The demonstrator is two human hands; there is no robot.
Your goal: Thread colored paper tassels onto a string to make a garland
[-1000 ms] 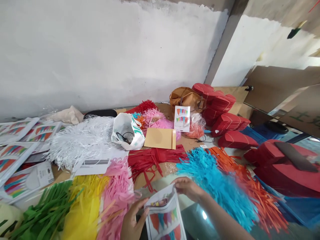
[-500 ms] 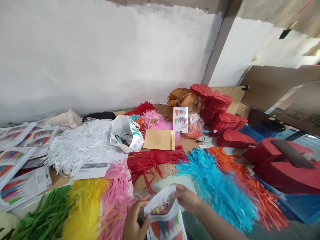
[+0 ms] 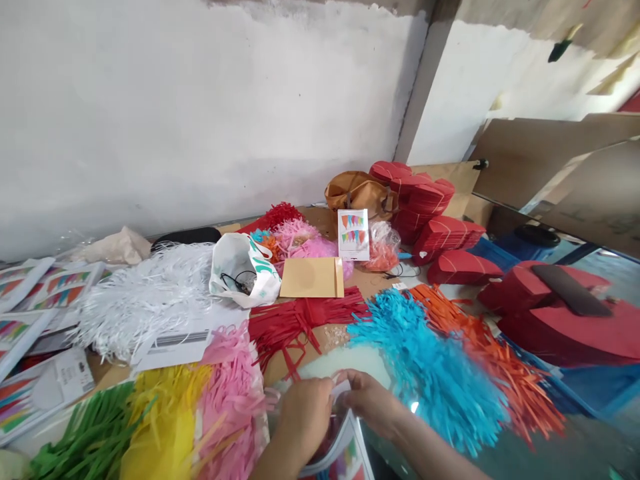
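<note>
Packet (image 3: 347, 455) hung between my two hands, body sloping down below the grip and running off the bottom of the head view. My left hand (image 3: 306, 415) was closed on its top edge, and my right hand (image 3: 369, 402) had the same edge pinched just beside it, fingertips of both almost meeting. The front showed colourful tassels, but my wrists and fingers covered a good part of the top.

Text-wise, not much luck from my end of the feed. The white bag (image 3: 265, 275) had green lettering too folded to read, and the upright pack (image 3: 353, 235) behind the brown envelope (image 3: 311, 277) showed two rows of tassels with tiny print. Over on the left, the label (image 3: 75, 375) on a flat pack had small black print (way too small for me, sorry), and the white sheet (image 3: 173, 347) carried dark bars. I couldn't make out a brand anywhere. Blue strips (image 3: 435, 367) lay to the right of my grip, pink strips (image 3: 231, 393) to the left.
</note>
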